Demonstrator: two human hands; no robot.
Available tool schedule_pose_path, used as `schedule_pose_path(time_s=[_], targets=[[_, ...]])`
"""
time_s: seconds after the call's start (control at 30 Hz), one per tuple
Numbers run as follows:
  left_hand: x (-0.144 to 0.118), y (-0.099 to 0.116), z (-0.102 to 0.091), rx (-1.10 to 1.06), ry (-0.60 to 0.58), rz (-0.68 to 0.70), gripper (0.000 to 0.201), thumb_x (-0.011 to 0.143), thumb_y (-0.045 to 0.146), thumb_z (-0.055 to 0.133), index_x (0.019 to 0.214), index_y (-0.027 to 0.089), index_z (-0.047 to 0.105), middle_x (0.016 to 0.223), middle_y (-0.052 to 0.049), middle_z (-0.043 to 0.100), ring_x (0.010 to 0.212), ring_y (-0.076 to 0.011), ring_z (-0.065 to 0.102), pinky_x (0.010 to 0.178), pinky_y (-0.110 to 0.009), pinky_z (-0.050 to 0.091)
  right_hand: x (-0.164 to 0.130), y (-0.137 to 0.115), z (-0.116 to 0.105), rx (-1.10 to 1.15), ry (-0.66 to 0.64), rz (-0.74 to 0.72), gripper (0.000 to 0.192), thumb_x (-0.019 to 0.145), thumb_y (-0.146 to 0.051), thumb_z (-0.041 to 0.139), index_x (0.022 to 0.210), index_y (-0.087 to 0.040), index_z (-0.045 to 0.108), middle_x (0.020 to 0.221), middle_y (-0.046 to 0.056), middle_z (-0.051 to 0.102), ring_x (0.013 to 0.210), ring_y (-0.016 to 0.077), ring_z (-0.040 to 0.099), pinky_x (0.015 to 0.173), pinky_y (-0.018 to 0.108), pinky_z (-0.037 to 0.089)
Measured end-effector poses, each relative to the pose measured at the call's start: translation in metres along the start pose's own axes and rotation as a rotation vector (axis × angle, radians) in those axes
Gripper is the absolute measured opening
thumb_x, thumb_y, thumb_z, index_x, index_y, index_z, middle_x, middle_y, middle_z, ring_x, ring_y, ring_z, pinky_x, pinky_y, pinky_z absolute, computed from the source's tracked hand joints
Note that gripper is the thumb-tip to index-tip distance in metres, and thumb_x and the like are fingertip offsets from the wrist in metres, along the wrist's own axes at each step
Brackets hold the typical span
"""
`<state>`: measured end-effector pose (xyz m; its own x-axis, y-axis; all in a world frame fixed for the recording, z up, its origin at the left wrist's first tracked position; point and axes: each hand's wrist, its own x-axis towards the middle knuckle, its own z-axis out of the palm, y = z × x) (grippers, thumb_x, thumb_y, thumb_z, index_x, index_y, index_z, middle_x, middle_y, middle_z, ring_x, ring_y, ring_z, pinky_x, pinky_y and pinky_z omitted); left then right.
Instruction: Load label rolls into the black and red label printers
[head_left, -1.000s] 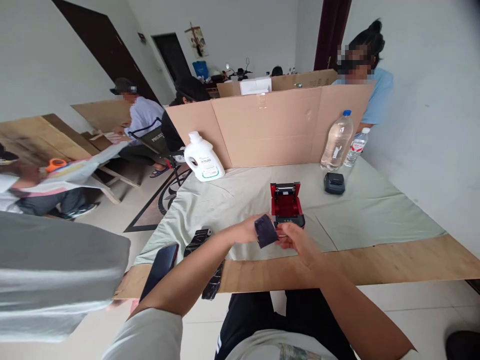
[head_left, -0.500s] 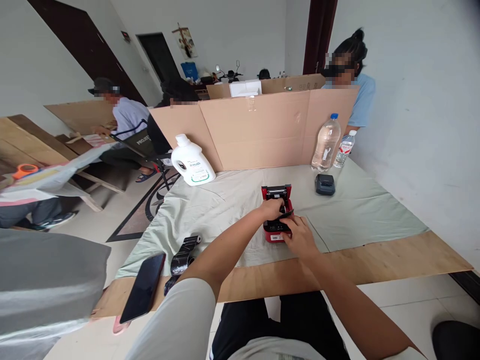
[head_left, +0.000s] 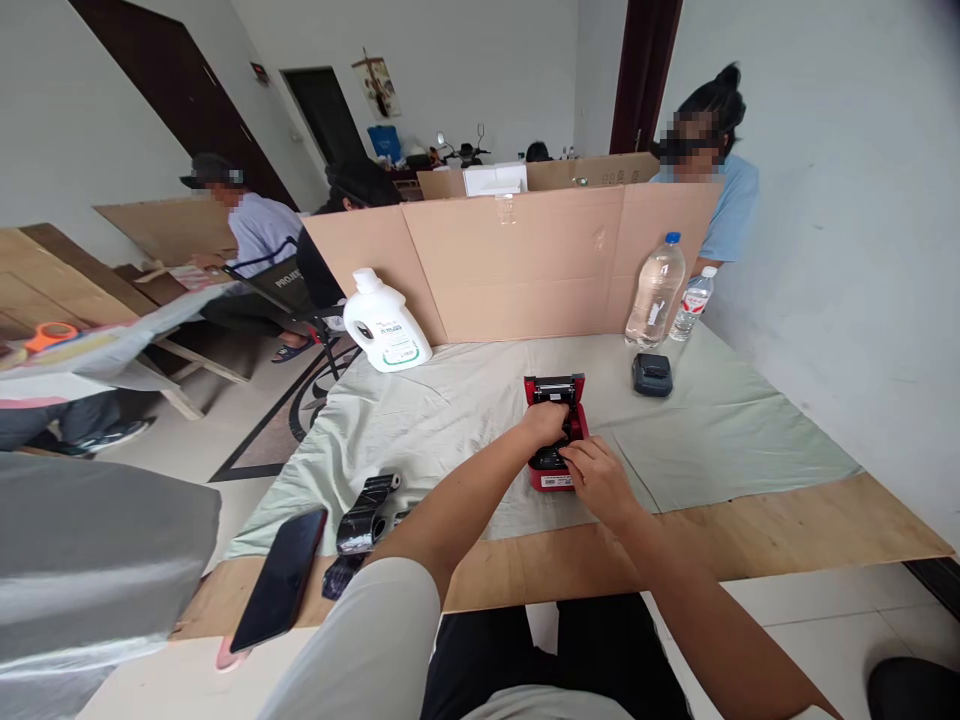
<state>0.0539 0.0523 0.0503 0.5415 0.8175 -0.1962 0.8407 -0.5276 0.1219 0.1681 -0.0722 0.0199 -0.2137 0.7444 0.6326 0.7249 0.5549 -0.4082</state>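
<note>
A small red and black label printer [head_left: 551, 461] stands on the cloth in front of me, its lid [head_left: 555, 388] raised at the back. From the left, my left hand [head_left: 546, 424] reaches into the open body with curled fingers. Its fingertips are down inside, and what they hold there is hidden. At the printer's front right edge, my right hand [head_left: 600, 474] is closed, with thumb and fingers gripping the rim. Both hands cover much of the interior.
Rolls of black film [head_left: 365, 520] and a phone [head_left: 279, 580] lie at the left. A white jug [head_left: 386, 325], a large bottle [head_left: 655, 290], a small bottle [head_left: 692, 303] and a black device [head_left: 652, 375] stand before a cardboard screen [head_left: 525, 265]. Other people sit beyond.
The dark flap that stuck up beside my right fingers no longer shows. My right fingers have shifted slightly left and down, while my left hand stays inside the printer. The view has moved a little.
</note>
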Motion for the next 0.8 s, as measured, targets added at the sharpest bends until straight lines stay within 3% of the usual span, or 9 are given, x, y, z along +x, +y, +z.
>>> schedule_pose_path(time_s=[0.4, 0.53, 0.63, 0.8], targets=[[0.004, 0.001, 0.002, 0.056, 0.018, 0.045, 0.03, 0.066, 0.032, 0.072, 0.092, 0.018, 0.066, 0.1, -0.011, 0.068, 0.096, -0.027, 0.063, 0.079, -0.032, 0.049, -0.005, -0.01, 0.008, -0.041, 0.003, -0.021, 0.028, 0.092, -0.018, 0.042, 0.094, -0.022, 0.069, 0.091, 0.007, 0.067, 0.087, 0.0224, 0.055, 0.08, 0.039, 0.049], [0.001, -0.002, -0.003, 0.005, -0.036, 0.071, 0.028, 0.075, 0.036, 0.063, 0.096, 0.018, 0.068, 0.101, -0.01, 0.069, 0.096, -0.0246, 0.063, 0.079, -0.029, 0.049, -0.007, -0.013, 0.01, -0.08, 0.008, -0.02, 0.024, 0.092, -0.02, 0.045, 0.093, -0.021, 0.069, 0.087, 0.007, 0.066, 0.085, 0.0224, 0.053, 0.079, 0.038, 0.048], [-0.007, -0.007, -0.012, -0.062, -0.051, 0.136, 0.027, 0.085, 0.024, 0.049, 0.103, 0.017, 0.068, 0.108, -0.009, 0.069, 0.1, -0.0214, 0.063, 0.082, -0.026, 0.047, -0.009, -0.014, 0.011, -0.116, 0.0, -0.028, 0.022, 0.091, -0.021, 0.047, 0.094, -0.021, 0.069, 0.09, 0.007, 0.066, 0.086, 0.0228, 0.053, 0.079, 0.039, 0.047], [-0.033, -0.016, -0.033, -0.263, -0.028, 0.211, 0.039, 0.077, 0.005, 0.044, 0.107, 0.017, 0.066, 0.102, -0.004, 0.07, 0.093, -0.0164, 0.064, 0.079, -0.022, 0.048, -0.013, -0.016, 0.014, -0.149, 0.032, -0.039, 0.022, 0.09, -0.018, 0.047, 0.098, -0.019, 0.068, 0.094, 0.007, 0.066, 0.089, 0.0224, 0.054, 0.079, 0.038, 0.046]])
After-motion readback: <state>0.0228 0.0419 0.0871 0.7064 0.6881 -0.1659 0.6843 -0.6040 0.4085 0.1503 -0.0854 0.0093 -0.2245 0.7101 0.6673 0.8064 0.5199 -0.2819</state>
